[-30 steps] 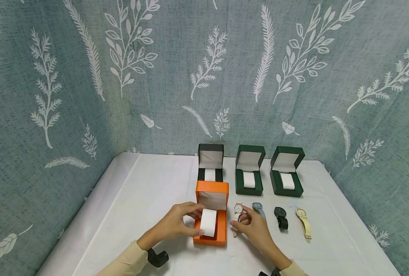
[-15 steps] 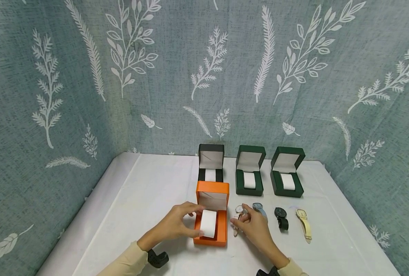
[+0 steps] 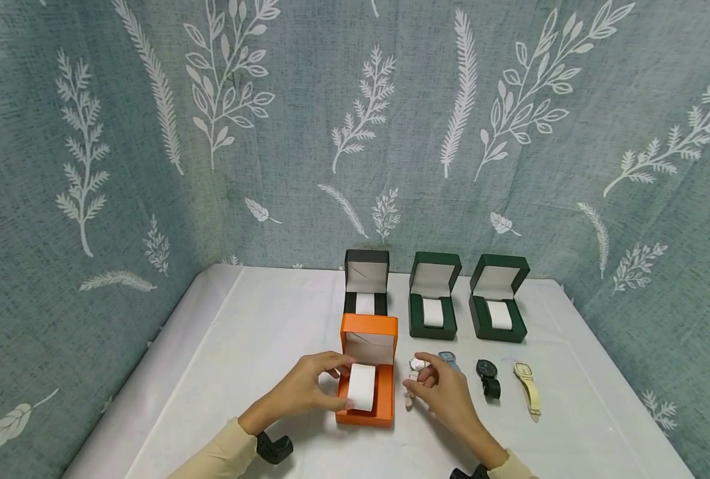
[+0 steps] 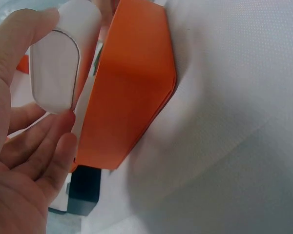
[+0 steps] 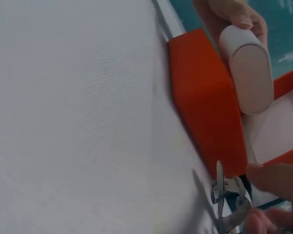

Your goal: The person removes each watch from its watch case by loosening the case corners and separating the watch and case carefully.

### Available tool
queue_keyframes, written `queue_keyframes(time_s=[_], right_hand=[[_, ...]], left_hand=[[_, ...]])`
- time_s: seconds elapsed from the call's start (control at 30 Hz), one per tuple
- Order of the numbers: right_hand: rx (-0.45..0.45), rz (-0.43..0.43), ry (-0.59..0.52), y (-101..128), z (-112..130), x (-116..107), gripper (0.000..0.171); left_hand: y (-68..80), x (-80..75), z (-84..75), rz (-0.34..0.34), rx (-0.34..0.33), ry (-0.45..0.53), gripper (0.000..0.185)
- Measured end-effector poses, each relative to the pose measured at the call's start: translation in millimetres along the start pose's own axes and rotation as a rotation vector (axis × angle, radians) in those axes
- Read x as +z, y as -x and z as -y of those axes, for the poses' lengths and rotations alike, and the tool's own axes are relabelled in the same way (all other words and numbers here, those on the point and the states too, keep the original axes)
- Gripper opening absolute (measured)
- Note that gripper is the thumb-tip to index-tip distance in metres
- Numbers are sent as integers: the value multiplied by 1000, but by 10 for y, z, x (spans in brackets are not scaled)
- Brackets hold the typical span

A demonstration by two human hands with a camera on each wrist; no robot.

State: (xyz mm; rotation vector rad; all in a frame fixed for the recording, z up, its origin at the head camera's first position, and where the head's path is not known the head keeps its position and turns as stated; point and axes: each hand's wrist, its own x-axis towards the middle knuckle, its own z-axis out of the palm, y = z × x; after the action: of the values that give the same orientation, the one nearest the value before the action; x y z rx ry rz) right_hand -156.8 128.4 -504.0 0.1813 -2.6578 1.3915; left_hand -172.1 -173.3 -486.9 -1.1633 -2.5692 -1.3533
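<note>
My left hand (image 3: 313, 384) grips a white watch cushion (image 3: 362, 387), thumb on one end and fingers on the other. The cushion is raised just above the open orange watch box (image 3: 364, 419); its flat oval end shows in both wrist views. Right of that box, my right hand (image 3: 446, 392) pinches a wristwatch (image 3: 417, 364) with a pale strap and light round dial. The strap hangs down below the fingers. In the right wrist view, the watch's metal buckle (image 5: 224, 187) shows beside the fingertips, while most of the watch is out of sight.
Behind stand an open black watch box (image 3: 381, 305) and two open green ones, the nearer (image 3: 416, 326) and the right one (image 3: 518, 326), each with a white cushion. A blue watch (image 3: 448, 358), a black watch (image 3: 488, 378) and a yellow watch (image 3: 528, 389) lie rightward.
The right hand has shifted slightly and the watch in its fingers has dipped and turned a little. The left hand and the cushion stay in place.
</note>
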Motion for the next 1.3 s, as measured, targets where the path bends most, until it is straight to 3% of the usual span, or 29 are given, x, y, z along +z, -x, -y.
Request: queue_keyframes(time_s=[0.2, 0.47, 0.8, 1.3], right_hand=[[-87, 29, -46, -7, 91, -57, 44], [-292, 119, -47, -19, 131, -34, 43], [-239, 274, 34, 17, 118, 43, 54], [-252, 334, 70, 25, 142, 23, 68]], left_hand=[[-6, -12, -4, 4, -20, 0, 60], [-31, -29, 2, 6, -34, -9, 59], [-42, -34, 42, 17, -53, -12, 61], [-90, 23, -3, 22, -49, -23, 58]])
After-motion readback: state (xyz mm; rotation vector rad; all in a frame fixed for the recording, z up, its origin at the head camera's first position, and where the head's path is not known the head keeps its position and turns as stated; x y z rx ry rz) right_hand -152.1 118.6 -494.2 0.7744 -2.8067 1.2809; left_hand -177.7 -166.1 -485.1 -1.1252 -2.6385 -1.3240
